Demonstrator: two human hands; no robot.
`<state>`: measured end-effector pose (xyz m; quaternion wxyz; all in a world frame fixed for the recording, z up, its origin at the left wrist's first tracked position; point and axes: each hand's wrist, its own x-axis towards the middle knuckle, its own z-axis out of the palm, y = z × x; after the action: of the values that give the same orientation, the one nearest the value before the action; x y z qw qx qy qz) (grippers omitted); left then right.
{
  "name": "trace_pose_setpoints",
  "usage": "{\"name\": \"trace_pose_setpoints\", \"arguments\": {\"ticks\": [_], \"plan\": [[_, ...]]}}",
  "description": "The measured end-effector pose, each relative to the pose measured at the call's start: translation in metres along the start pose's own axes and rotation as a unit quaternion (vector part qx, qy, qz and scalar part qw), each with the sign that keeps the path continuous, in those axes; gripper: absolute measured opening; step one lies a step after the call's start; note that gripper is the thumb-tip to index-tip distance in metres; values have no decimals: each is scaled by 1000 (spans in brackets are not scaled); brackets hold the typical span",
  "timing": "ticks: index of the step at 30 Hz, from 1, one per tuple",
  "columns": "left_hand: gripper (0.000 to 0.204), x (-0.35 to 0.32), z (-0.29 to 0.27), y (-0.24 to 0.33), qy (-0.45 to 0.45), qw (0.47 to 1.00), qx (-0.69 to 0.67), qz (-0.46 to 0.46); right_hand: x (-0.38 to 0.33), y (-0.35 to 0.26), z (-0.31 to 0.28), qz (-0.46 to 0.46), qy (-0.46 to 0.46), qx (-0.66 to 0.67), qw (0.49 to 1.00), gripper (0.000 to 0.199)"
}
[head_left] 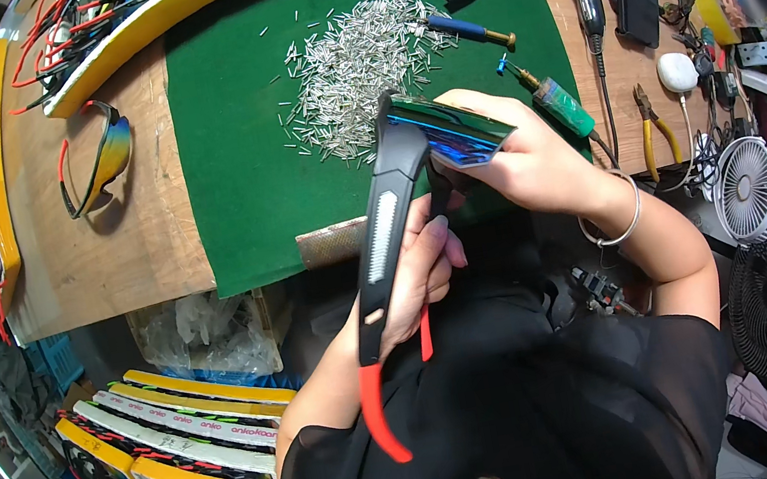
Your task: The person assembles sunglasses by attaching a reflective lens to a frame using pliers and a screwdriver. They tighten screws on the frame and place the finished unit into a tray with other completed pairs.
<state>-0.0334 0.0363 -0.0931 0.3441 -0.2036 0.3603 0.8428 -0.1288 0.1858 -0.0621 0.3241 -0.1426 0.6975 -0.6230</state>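
A pair of sports sunglasses [412, 169] with a mirrored blue lens and black arms tipped in red is held in the air between the body and the near edge of the surface [102, 256], over the lap rather than over the green mat [235, 142]. The left hand [424, 268] is closed around the near arm from below, so that the long temple is steadied and its red tip is left pointing down toward the chest. The right hand [527, 159] is closed over the lens and front frame from above, with a bangle at the wrist; the hinge region is thereby kept between the two grips, apparently so it can be worked on. What the fingertips do at the hinge cannot be told

A heap of small metal pins [360, 66] is spread on the mat just beyond the hands, within easy reach. A blue-handled screwdriver [470, 30] and a green-handled tool [550, 95] are laid at the heap's right side, close by the right hand. A finished pair of sunglasses [96, 161] is set well apart on bare wood at the left

Open mat is left ahead of and to the left of the hands; the right margin is crowded with pliers [650, 134], cables and small fans [748, 188]
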Motion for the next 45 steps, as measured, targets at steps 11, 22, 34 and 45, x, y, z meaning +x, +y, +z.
{"name": "trace_pose_setpoints", "arguments": {"ticks": [11,22,34,45], "plan": [[21,1,-5,-4,-11,997,-70,-30,8,0,3,86,-47,-26,995,20],[23,12,-16,-38,69,984,-137,-85,-63,30,-9,48,-9,-270,962,20],[25,13,-21,-41,44,981,-168,-92,-46,53,-5,14,-20,-242,970,17],[28,14,-18,-39,67,985,-131,-86,-49,39,16,-53,21,-436,898,13]]}}
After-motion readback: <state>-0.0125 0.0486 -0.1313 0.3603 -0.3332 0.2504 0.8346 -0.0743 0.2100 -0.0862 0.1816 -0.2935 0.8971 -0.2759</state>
